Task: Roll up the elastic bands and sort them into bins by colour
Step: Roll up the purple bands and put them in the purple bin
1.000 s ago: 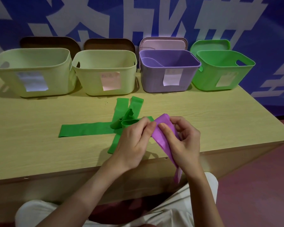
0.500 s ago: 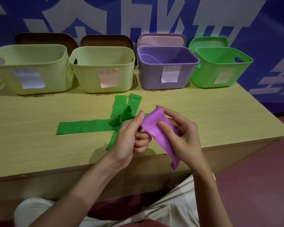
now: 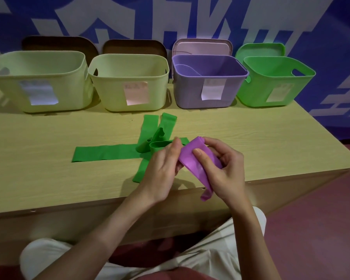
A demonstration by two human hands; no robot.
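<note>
Mid-roll: purple band (image 3: 198, 166) pinched between left hand (image 3: 162, 168) and right hand (image 3: 224, 170), tail dangling; green bands (image 3: 109, 153) unrolled on table (image 3: 38, 178); purple bin (image 3: 192, 98) awaiting.

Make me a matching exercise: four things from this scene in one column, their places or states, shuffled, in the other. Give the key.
1. purple band
2. green bands
3. purple bin
4. green bin

A. far right of the row
B. lying crossed on the table
C. held by the left hand and right hand
D. second from right

Pairs: 1-C, 2-B, 3-D, 4-A
</note>
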